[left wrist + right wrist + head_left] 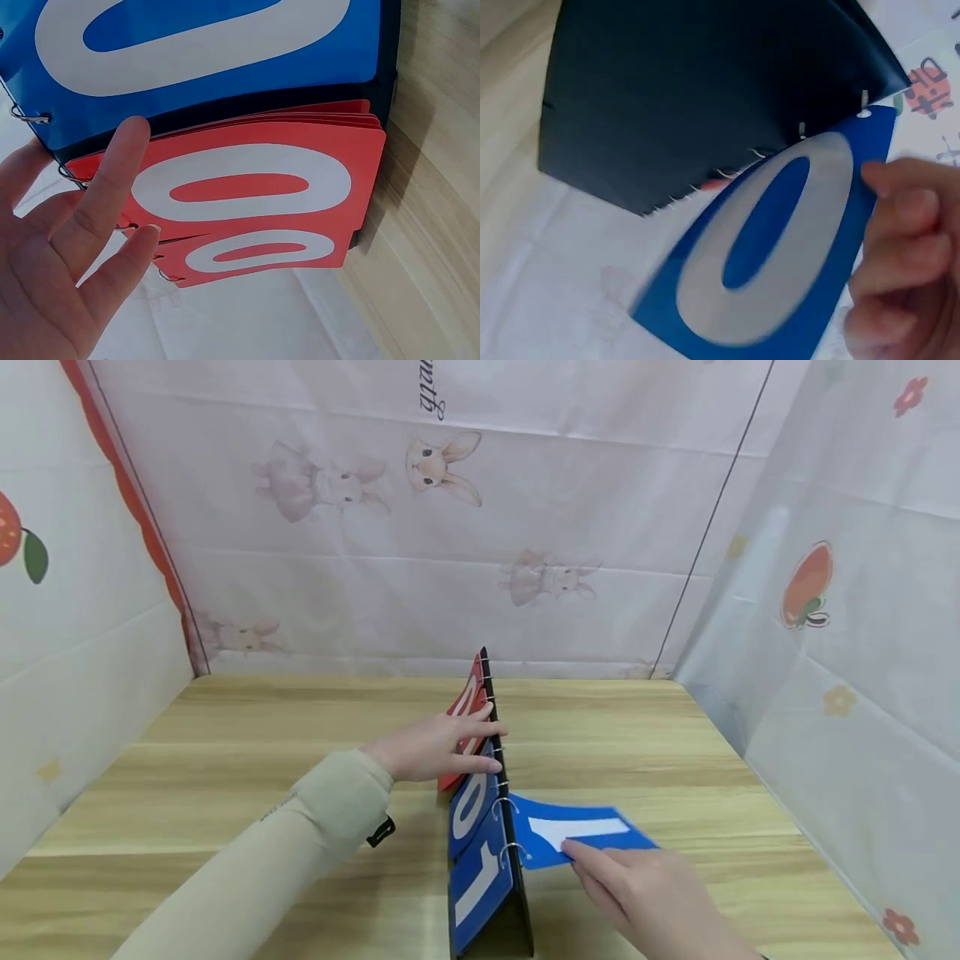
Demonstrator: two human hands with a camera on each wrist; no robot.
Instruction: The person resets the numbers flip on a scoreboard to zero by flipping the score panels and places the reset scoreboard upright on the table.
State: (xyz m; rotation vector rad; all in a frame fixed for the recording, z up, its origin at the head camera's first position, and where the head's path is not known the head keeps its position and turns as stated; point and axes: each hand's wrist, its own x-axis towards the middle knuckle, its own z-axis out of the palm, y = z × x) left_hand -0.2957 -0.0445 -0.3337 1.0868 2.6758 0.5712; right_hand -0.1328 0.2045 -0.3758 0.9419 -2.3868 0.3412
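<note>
A black tent-shaped flip scoreboard [519,893] stands on the table, with ring-bound number cards along its top edge. Blue cards showing 1 [482,881] and 0 [471,806] hang at the near end; red cards [247,184] showing zeros hang at the far end. My left hand [438,747] rests across the top edge by the red cards, fingers spread and fairly straight. At the right side, my right hand [645,889] pinches a lifted blue number card [585,828] by its edge. A 1 shows on its upper face, and its underside bears a 0 in the right wrist view.
Wood-grain tabletop [300,735] extends on both sides of the scoreboard. Behind it hangs a pale cloth [337,593] printed with rabbits. Similar fruit-and-flower sheets [810,710] close off the left and right sides.
</note>
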